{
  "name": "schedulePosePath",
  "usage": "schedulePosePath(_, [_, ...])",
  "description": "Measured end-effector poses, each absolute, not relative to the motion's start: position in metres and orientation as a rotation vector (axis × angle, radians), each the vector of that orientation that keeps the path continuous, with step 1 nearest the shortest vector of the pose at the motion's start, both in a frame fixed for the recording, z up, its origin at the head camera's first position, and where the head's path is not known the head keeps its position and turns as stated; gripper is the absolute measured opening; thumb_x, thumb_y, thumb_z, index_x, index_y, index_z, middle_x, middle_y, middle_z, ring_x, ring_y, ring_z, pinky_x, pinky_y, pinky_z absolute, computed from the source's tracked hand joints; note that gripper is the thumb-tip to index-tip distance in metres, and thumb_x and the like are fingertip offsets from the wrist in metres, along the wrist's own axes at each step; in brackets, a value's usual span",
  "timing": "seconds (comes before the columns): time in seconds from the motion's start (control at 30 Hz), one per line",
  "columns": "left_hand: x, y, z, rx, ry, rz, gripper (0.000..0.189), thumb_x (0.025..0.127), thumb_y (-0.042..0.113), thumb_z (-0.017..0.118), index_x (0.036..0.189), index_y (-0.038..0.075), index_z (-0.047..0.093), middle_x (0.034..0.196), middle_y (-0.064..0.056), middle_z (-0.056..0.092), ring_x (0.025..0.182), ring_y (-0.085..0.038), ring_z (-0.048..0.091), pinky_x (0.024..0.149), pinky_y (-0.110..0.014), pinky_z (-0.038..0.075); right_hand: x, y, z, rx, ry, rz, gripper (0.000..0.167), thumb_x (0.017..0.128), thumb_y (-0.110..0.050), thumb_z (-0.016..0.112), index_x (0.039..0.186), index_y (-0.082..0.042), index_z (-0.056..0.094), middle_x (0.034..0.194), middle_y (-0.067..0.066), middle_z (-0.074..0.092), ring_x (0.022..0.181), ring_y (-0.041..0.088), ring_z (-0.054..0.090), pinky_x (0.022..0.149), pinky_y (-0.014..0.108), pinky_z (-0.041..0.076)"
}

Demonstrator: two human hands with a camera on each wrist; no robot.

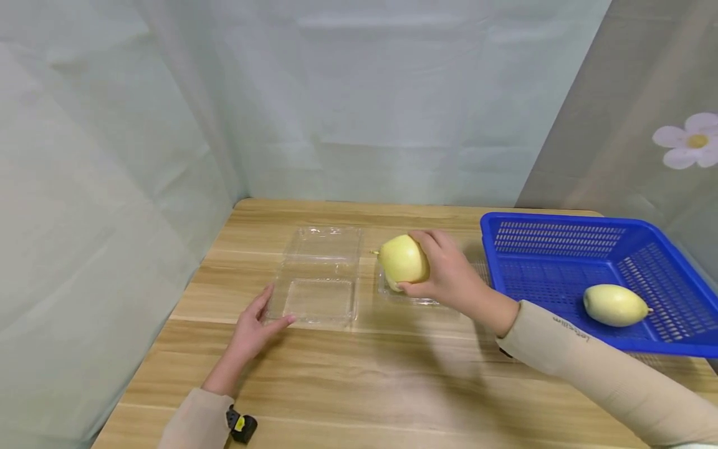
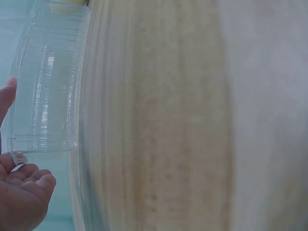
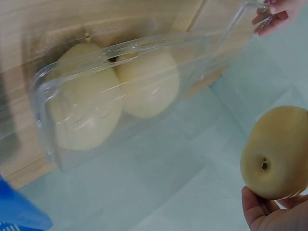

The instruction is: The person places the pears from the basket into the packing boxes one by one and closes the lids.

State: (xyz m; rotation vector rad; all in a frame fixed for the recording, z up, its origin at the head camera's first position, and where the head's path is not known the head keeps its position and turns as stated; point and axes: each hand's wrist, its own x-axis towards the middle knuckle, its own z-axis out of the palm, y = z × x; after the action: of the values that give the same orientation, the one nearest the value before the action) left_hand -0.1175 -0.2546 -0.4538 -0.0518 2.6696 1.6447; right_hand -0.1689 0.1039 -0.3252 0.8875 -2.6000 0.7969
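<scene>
The right hand [image 1: 449, 268] curls thumb and fingers round a pale yellow fruit [image 1: 402, 259], its stem toward 9 o'clock; the left hand [image 1: 252, 329] has thumb and forefinger spread wide, touching the 7 o'clock corner of an open clear box [image 1: 320, 302]. By the gripped fruit stands a second clear box [image 3: 43, 96] (mostly hidden in the head view, plainer from the right wrist) with two fruits [image 3: 86, 106] inside; whether its lid is down I cannot tell. Farther out, at 3 o'clock, a blue basket [image 1: 561, 218] holds one more fruit [image 1: 615, 305].

I judge the work roughly midway: two fruits boxed, one in hand, one left in the basket, none in the open clear box.

For room, bare wood on the table [image 1: 336, 393] spreads toward 6 o'clock, with only a narrow strip between the boxes. The far edge runs at 12 o'clock, a curtain [image 1: 359, 118] just beyond; a slanting edge lies at 9. Tightest is 3 o'clock, where the right sleeve [image 1: 606, 374] passes close by the basket's near corner.
</scene>
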Motion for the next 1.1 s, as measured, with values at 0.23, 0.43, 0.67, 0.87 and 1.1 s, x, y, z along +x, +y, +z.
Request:
schedulePosePath(0.23, [-0.118, -0.257, -0.454, -0.048, 2.682, 1.641, 0.088, 0.084, 0.018, 0.073, 0.149, -0.005, 0.019, 0.156, -0.026, 0.012, 0.143, -0.041, 0.013, 0.116, -0.051, 0.018, -0.173, 0.084, -0.328, 0.915, -2.594, 0.856, 0.082, 0.066, -0.027, 0.087, 0.132, 0.002, 0.048, 0.121, 0.021, 0.053, 0.107, 0.036, 0.055, 0.081, 0.048, 0.055])
schedulePosePath(0.43, [-0.119, -0.254, -0.454, -0.043, 2.668, 1.651, 0.089, 0.084, 0.016, 0.073, 0.148, -0.007, 0.017, 0.156, -0.025, 0.010, 0.144, -0.041, 0.011, 0.117, -0.050, 0.016, -0.178, 0.068, -0.333, 0.920, -2.598, 0.917, 0.082, 0.066, -0.026, 0.086, 0.132, 0.002, 0.048, 0.122, 0.021, 0.052, 0.109, 0.034, 0.054, 0.084, 0.046, 0.055])
schedulePosePath(0.67, [-0.117, -0.254, -0.455, -0.077, 2.662, 1.645, 0.089, 0.084, 0.016, 0.073, 0.149, -0.005, 0.016, 0.156, -0.025, 0.010, 0.144, -0.041, 0.011, 0.117, -0.051, 0.016, -0.182, 0.047, -0.338, 0.919, -2.622, 0.976, 0.081, 0.066, -0.028, 0.086, 0.132, -0.001, 0.048, 0.124, 0.018, 0.053, 0.112, 0.033, 0.054, 0.086, 0.046, 0.055])
schedulePosePath(0.87, [-0.117, -0.256, -0.458, -0.049, 2.672, 1.658, 0.088, 0.084, 0.014, 0.073, 0.148, -0.007, 0.016, 0.156, -0.026, 0.010, 0.143, -0.043, 0.011, 0.116, -0.053, 0.016, -0.189, 0.031, -0.338, 0.894, -2.607, 1.034, 0.081, 0.066, -0.027, 0.086, 0.133, -0.001, 0.049, 0.124, 0.018, 0.054, 0.114, 0.032, 0.053, 0.091, 0.046, 0.052])
schedulePosePath(1.1, [-0.118, -0.254, -0.459, -0.038, 2.649, 1.684, 0.087, 0.084, 0.013, 0.072, 0.148, -0.007, 0.017, 0.156, -0.025, 0.010, 0.144, -0.041, 0.011, 0.116, -0.051, 0.016, -0.197, 0.016, -0.344, 0.870, -2.640, 1.102, 0.081, 0.066, -0.027, 0.086, 0.133, -0.003, 0.048, 0.127, 0.017, 0.052, 0.116, 0.032, 0.052, 0.093, 0.047, 0.051])
